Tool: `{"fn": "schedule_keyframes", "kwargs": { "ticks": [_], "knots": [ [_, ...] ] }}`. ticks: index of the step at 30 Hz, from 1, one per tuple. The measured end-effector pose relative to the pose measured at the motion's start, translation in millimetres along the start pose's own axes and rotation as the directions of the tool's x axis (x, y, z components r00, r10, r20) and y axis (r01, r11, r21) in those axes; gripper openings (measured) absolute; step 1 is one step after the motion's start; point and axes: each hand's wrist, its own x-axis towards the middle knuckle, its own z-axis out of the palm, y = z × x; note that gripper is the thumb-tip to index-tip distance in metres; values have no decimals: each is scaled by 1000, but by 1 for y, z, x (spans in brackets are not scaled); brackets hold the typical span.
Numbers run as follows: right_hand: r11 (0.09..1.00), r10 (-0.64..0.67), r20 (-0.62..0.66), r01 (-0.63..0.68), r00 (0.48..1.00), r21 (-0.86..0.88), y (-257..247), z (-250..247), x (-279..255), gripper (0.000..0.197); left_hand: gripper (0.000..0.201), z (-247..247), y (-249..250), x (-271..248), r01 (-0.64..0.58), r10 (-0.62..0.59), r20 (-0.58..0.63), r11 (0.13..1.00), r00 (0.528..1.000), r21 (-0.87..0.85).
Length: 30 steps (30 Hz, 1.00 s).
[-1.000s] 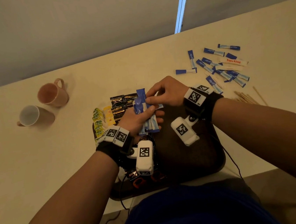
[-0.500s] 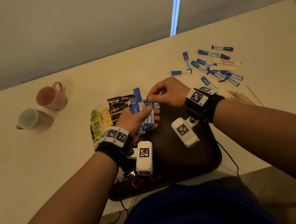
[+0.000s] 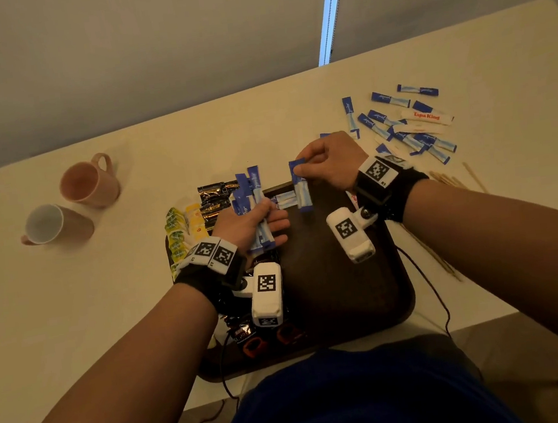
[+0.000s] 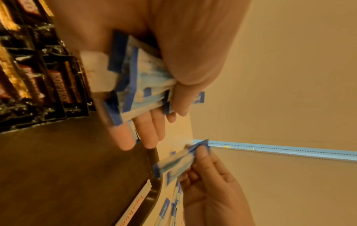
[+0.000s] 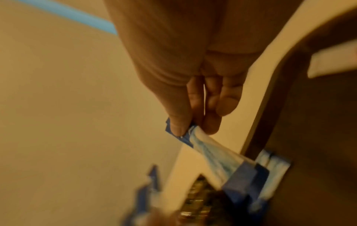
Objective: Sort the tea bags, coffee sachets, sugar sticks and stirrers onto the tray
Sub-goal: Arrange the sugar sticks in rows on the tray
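Here the left hand [image 3: 249, 223] clutches a bundle of sugar sticks [image 3: 253, 207] over the tray [image 3: 340, 284], probably to collect them, while the right hand [image 3: 329, 161] pinches 1 more stick [image 3: 301, 188] by its top end to add.

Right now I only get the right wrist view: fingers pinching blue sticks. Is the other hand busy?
Observer: Yes, the left hand grips a bundle of sugar sticks over the tray.
Operator: Any sticks not on the tray?
Observer: Many loose sticks lie on the table, right of the right hand and its pinched sticks.
Operator: And the stirrers?
Observer: The stirrers lie on the table, right of the tray.
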Motion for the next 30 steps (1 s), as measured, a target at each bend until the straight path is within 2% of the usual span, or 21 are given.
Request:
{"fn": "schedule_keyframes", "kwargs": {
  "ticks": [2, 4, 7, 9, 11, 12, 14, 16, 20, 22, 26, 30],
  "knots": [
    [931, -17, 69, 42, 997, -363, 8, 0, 8, 14, 22, -2, 0, 1, 4, -4, -41, 1000, 999, -2],
    [789, 61, 241, 101, 969, -606, 16, 12, 11, 16, 22, -3, 2, 2, 2, -3, -46, 1000, 999, -2],
    [606, 229, 413, 203, 882, -769, 26, 37, 14, 14, 22, -1, 4, 1, -9, 9, -32, 1000, 999, -3],
    [524, 258, 458, 275, 850, -806, 28, 47, 17, 20, 22, -1, 4, 1, -21, 21, -26, 1000, 999, -4],
    [505, 230, 467, 305, 854, -807, 30, 49, 18, 28, 21, -2, 4, 1, -32, 32, -32, 999, 999, 0],
    [514, 191, 450, 302, 873, -803, 31, 47, 18, 32, 21, -2, 4, 1, -36, 36, -34, 999, 999, 3],
    [548, 115, 363, 245, 925, -799, 34, 38, 14, 35, 21, -4, 3, 1, -42, 42, -41, 999, 998, 7],
    [571, 99, 290, 185, 952, -800, 40, 29, 8, 33, 21, -5, 3, 1, -47, 47, -51, 999, 998, 7],
    [536, 165, 310, 178, 936, -825, 54, 25, -9, 40, 20, -5, 3, 3, -31, 32, -60, 999, 998, 16],
    [522, 130, 341, 228, 931, -822, 61, 30, -14, 42, 21, -3, 2, 4, -21, 23, -58, 999, 998, 29],
    [485, 85, 343, 262, 935, -834, 63, 32, -12, 30, 20, -2, 2, 5, -20, 23, -66, 999, 998, 45],
    [458, 103, 274, 199, 956, -866, 56, 22, -3, 29, 20, -2, 5, 5, -20, 23, -63, 998, 998, 52]
  ]
}}
